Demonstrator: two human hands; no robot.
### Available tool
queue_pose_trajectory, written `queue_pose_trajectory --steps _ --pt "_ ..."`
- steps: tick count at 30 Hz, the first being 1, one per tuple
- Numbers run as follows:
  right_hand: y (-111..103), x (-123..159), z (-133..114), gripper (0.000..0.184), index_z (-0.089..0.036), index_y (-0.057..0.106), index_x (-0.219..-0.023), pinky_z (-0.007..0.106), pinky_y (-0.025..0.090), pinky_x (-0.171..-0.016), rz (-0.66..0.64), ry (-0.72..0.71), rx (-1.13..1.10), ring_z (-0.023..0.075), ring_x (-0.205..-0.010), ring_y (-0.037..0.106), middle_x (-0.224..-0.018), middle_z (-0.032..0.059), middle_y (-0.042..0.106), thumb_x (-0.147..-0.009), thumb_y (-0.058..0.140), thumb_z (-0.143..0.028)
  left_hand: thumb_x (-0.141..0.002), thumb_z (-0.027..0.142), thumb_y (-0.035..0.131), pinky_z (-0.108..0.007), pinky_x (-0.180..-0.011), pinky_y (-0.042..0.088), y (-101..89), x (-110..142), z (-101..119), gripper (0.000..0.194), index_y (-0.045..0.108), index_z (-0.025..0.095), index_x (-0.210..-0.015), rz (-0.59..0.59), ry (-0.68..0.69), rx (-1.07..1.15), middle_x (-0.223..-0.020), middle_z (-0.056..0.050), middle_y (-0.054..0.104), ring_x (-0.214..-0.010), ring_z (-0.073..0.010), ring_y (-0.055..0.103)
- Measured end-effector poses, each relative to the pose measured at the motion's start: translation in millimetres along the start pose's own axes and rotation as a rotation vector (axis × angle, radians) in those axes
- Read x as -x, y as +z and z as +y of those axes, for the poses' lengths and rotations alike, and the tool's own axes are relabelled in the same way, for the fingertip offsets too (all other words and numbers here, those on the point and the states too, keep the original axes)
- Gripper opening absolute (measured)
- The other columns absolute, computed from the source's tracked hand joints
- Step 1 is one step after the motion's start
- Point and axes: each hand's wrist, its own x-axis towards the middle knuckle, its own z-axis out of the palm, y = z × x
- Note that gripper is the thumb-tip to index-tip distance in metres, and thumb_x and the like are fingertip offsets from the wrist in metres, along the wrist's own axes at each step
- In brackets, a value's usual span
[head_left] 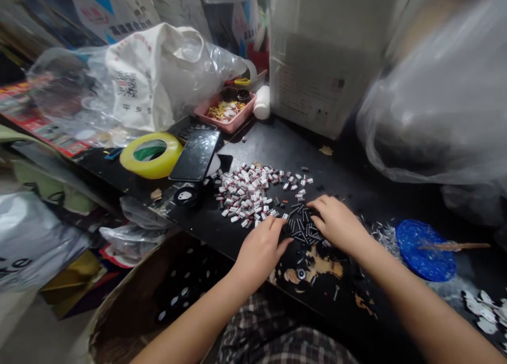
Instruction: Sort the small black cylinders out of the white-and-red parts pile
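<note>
My left hand (pixel 261 250) rests at the near left edge of a pile of black screw-like pins (pixel 303 226), its thumb and forefinger apart. A small white-and-grey cylindrical piece lies by its fingertips; I cannot tell whether they touch it. My right hand (pixel 336 222) is at the pins' right side, fingers parted, with nothing visible between them. Just beyond my left hand spreads a heap of small white, grey and red cylindrical pieces (pixel 247 192), with some scattered toward the right.
Left of the heap are a phone (pixel 197 155) and a yellow tape roll (pixel 132 161). Behind stand a pink tray (pixel 233 123), a white bottle (pixel 262 104) and a large carton (pixel 317 84). At right are a blue lid-like disc (pixel 422 250) with a stick and a plastic bag (pixel 439 105). Below is a bin (pixel 106 322).
</note>
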Motion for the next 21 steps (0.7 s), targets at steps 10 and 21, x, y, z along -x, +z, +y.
queue_pose_trajectory --steps 10,21 --pt "-7.6 57.0 -9.8 0.020 -0.020 0.062 -0.110 0.042 0.047 -0.089 -0.037 0.087 0.034 0.0250 -0.101 0.060 -0.108 0.0083 0.065 -0.093 0.051 -0.019 -0.094 0.024 0.051 -0.034 -0.085 0.052 2.2 17.3 9.0 0.017 0.052 0.021 -0.111 0.034 -0.004 0.116 -0.104 -0.006 0.059 -0.096 -0.0201 0.061" --pt "17.6 64.1 -8.5 0.038 -0.022 0.053 -0.125 0.044 0.044 -0.084 0.004 0.095 0.237 0.0294 -0.105 0.058 -0.120 0.0128 0.058 -0.088 0.058 -0.026 -0.092 0.021 0.052 -0.042 -0.081 0.052 27.3 17.6 45.2 0.019 0.055 0.018 -0.110 -0.066 0.076 0.041 -0.098 -0.009 0.064 -0.090 -0.0260 0.061"
